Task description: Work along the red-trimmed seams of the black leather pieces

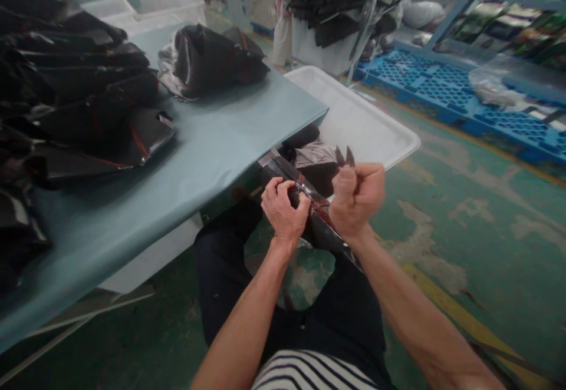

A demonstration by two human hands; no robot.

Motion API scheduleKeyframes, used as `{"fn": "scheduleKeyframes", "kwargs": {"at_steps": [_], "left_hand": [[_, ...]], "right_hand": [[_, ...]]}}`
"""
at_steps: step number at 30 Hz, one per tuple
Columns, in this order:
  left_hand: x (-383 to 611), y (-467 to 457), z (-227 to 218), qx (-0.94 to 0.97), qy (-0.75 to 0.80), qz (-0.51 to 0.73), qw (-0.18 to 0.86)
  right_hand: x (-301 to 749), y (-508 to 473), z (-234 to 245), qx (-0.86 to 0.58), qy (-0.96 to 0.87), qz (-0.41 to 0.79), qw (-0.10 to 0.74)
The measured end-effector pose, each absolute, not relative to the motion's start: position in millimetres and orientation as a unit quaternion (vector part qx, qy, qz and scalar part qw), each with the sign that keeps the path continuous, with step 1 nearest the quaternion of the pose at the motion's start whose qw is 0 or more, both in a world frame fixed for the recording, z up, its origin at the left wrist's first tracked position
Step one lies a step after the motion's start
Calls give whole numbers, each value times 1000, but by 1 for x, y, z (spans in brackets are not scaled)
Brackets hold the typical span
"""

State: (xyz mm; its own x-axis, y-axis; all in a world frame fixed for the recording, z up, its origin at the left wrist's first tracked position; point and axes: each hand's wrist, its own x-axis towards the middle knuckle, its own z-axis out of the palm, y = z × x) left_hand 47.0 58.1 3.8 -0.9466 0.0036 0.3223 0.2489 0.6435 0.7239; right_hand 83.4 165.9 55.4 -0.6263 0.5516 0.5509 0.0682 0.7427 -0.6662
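Note:
Across my lap lies a black fabric piece with dark red trim and shiny edges. My left hand grips its upper side, fingers curled into the cloth. Above the right part of the piece, my right hand is closed around small thread snips, their two pointed blades sticking up out of the fist and slightly apart. The snips' handles are hidden in my palm. Just beyond my hands, more black and grey cloth lies in a white plastic bin.
A table with a pale blue-green cover runs along my left. On it are a tall stack of black pieces and a single bundle. Blue pallets stand at the back right, beside the green floor.

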Motion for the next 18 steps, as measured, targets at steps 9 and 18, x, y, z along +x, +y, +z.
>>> {"fn": "scheduleKeyframes", "kwargs": {"at_steps": [9,18], "left_hand": [[45,55,0,-75,-871,-463,145],[41,49,2,-80,-860,-481,147]], "right_hand": [[76,181,49,-98,-894,382,214],[54,198,46,54,-946,309,82]]}}
